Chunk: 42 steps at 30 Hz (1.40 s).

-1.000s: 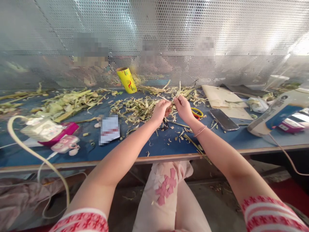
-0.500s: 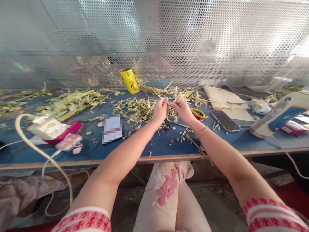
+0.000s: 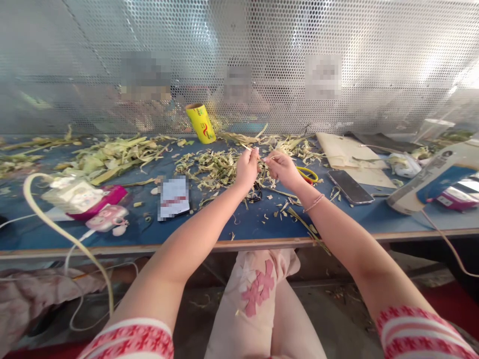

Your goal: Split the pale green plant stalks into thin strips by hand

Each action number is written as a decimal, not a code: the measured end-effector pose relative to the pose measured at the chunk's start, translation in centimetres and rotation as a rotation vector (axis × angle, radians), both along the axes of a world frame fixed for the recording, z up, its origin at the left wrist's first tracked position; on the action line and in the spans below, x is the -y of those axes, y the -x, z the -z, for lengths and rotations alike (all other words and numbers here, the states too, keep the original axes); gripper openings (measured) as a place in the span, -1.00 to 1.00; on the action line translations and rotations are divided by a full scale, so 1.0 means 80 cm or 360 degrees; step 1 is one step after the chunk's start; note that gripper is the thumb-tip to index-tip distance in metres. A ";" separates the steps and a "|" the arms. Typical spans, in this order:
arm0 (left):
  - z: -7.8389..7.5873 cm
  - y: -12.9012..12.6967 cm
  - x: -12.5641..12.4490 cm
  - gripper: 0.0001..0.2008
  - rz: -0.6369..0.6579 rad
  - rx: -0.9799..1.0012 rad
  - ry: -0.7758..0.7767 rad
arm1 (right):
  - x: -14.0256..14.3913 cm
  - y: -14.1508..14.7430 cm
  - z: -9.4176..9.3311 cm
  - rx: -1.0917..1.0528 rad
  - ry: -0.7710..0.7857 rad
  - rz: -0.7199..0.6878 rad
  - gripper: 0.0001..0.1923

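Observation:
My left hand (image 3: 247, 167) is closed in a pinch, and a thin pale stalk (image 3: 245, 147) sticks out beyond its fingertips. Close beside it, my right hand (image 3: 281, 168) is also pinched, its fingertips nearly meeting the left ones. What the right fingers hold is too small to tell. Both hands are above a heap of shredded pale green plant peelings (image 3: 220, 167) on the blue table. Scissors with yellow and red handles (image 3: 307, 174) lie just beyond my right wrist, partly hidden by it.
A yellow cardboard tube (image 3: 201, 124) stands at the back by the perforated metal screen (image 3: 262, 40). Long leaves (image 3: 119, 157) are piled at the left. A phone (image 3: 350, 187), beige sheets (image 3: 348, 154) and a leaning white-and-blue container (image 3: 430, 179) occupy the right. Cables hang over the left edge.
An upright pale strip seen at my right fingertips earlier no longer stands up there. My left hand has shifted slightly left and turned a little; the hands remain close together.

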<state>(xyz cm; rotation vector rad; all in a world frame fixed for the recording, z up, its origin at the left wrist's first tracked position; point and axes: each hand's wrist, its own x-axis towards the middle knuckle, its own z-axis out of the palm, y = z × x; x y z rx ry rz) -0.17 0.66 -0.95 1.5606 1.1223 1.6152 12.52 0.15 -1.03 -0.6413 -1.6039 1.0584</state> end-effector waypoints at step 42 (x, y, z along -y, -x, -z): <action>-0.021 -0.007 0.022 -0.81 0.0607 0.0687 0.0522 | 0.007 -0.002 -0.004 0.0111 -0.0200 0.0571 -0.67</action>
